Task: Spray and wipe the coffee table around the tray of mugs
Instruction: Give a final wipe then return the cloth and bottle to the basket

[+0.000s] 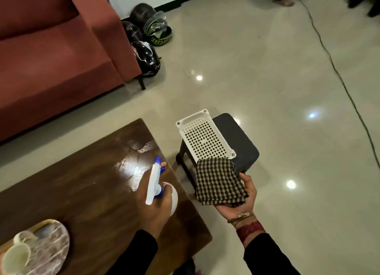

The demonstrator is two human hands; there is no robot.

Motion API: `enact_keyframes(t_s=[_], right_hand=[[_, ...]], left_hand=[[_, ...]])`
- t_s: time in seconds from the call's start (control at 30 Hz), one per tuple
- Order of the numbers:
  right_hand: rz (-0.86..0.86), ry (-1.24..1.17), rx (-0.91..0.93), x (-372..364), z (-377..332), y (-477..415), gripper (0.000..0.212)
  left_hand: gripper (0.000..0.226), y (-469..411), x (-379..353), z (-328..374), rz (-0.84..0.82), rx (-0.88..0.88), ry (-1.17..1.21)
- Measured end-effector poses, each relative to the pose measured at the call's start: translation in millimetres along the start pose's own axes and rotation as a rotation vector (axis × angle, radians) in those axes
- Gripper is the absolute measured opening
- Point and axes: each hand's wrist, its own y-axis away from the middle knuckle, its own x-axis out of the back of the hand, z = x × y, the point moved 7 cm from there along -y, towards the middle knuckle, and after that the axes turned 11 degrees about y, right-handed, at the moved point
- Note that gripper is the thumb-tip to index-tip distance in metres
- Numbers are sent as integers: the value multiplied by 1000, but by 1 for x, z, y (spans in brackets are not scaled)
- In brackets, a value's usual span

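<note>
My left hand (156, 208) grips a white spray bottle (153, 184) with a blue nozzle, held over the right end of the dark wooden coffee table (86, 184). Wet, shiny streaks lie on the tabletop just beyond the nozzle. My right hand (241, 200) is palm up past the table's right edge, holding a folded black-and-cream checked cloth (218, 181). At the lower left corner a marbled tray (51, 248) with a gold rim carries white mugs (16, 258).
A small dark stool (240, 137) stands right of the table with a white perforated basket (203, 135) on it. A red sofa (51, 54) lies behind the table, helmets (146, 42) beside it. A cable (329, 56) crosses the glossy floor; a person's foot (283, 1) shows far back.
</note>
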Motion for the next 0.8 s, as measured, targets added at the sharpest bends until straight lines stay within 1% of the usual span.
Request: enact_keyframes(t_s=[0.07, 0.13, 0.2, 0.3, 0.37, 0.4, 0.47, 0.53, 0.57, 0.6, 0.63, 0.67, 0.7, 0.73, 0.77, 0.8], right_hand=[[1, -42, 12, 15, -17, -26, 47], [21, -63, 29, 25, -37, -52, 43], [6, -104, 51, 31, -53, -79, 42], [-9, 19, 57, 42, -77, -123, 37], [-25, 92, 62, 51, -90, -156, 49], [-28, 113, 71, 54, -96, -167, 51], [-29, 151, 100, 55, -107, -187, 47], [10, 244, 144, 54, -116, -203, 46], [49, 366, 195, 54, -120, -210, 46], [102, 611, 274, 51, -122, -217, 45], [163, 985, 388, 43, -122, -220, 46], [202, 1389, 493, 30, -115, -224, 51], [239, 1724, 539, 21, -99, -229, 65], [266, 1947, 497, 17, -79, -234, 78], [275, 2072, 429, 18, -58, -239, 86], [267, 2146, 363, 22, -36, -244, 90]], left_hand=[[61, -11, -23, -9, -12, 14, -48], [62, -24, -44, -12, 19, -23, -60], [65, -35, -60, -16, 31, -29, -54], [66, -48, -80, -27, 72, -37, -53], [65, -60, -91, -42, 111, -48, -69], [63, -66, -97, -49, 121, -55, -73], [60, -77, -107, -60, 128, -61, -54], [54, -85, -120, -67, 136, -64, -30], [48, -87, -126, -68, 139, -82, -33], [42, -88, -132, -68, 145, -105, -36], [41, -89, -135, -65, 155, -132, -38], [42, -91, -137, -62, 175, -160, -52], [43, -94, -137, -61, 198, -178, -64], [44, -96, -137, -61, 214, -188, -58], [44, -98, -135, -63, 221, -186, -47], [44, -99, -133, -67, 228, -176, -50]])
